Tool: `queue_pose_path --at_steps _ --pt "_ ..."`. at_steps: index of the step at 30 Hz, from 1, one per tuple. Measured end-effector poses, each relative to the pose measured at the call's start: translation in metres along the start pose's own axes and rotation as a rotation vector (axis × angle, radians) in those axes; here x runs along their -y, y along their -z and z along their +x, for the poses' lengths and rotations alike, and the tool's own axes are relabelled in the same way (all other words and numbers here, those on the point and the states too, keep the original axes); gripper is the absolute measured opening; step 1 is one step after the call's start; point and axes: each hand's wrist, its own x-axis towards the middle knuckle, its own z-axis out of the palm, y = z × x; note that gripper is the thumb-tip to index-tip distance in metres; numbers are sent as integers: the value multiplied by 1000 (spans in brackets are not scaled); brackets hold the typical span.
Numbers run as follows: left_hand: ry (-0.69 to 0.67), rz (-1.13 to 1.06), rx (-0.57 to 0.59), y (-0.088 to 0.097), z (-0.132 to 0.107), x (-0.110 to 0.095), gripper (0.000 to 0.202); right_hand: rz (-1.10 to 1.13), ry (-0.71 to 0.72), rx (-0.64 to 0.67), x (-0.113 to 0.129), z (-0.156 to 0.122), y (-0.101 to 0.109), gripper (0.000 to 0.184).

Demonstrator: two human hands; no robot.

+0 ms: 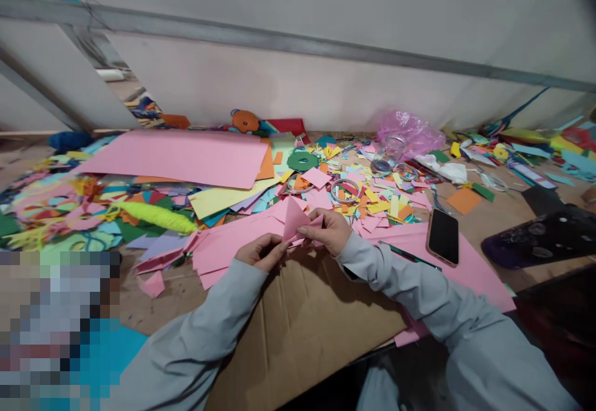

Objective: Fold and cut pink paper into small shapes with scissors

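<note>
A small folded piece of pink paper [294,217] is held up between both hands, its pointed flap standing upright. My left hand [264,251] pinches its lower left edge between thumb and fingers. At its right side my right hand [329,232] grips it, the thumb pressed on a fold. Both hands are above the far edge of a brown cardboard sheet [316,311]. Behind and to the left of them lie larger pink paper sheets [218,243]. Part of the folded piece is covered by the fingers.
A phone [443,238] rests on pink paper at the right. Coloured scraps, a roll of tape [345,191], a glass jar [393,149] and a pink plastic bag [410,135] lie beyond the hands. A large pink sheet [177,156] and yellow-green yarn [158,215] are at the left.
</note>
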Motion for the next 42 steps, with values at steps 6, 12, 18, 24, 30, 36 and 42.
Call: queue_pose_path --at_steps 6,12,18,24,30,36,42 --pt "-24 1 30 1 0 0 28 -6 14 -4 -3 -2 -2 40" --pt "-93 185 16 3 4 13 33 -21 15 6 -5 -3 -5 40" --pt "-87 182 -14 6 4 14 33 28 -58 95 -3 -2 -6 47" --pt "-113 210 -15 5 4 12 29 92 -105 119 -1 -4 -8 48" --pt "-228 360 -14 9 6 16 31 58 -146 179 -3 -5 -11 48" --pt "-82 185 -51 13 4 2 29 13 -130 138 -1 5 2 46" --pt "137 -31 -78 21 3 -13 30 -15 104 41 12 16 20 43"
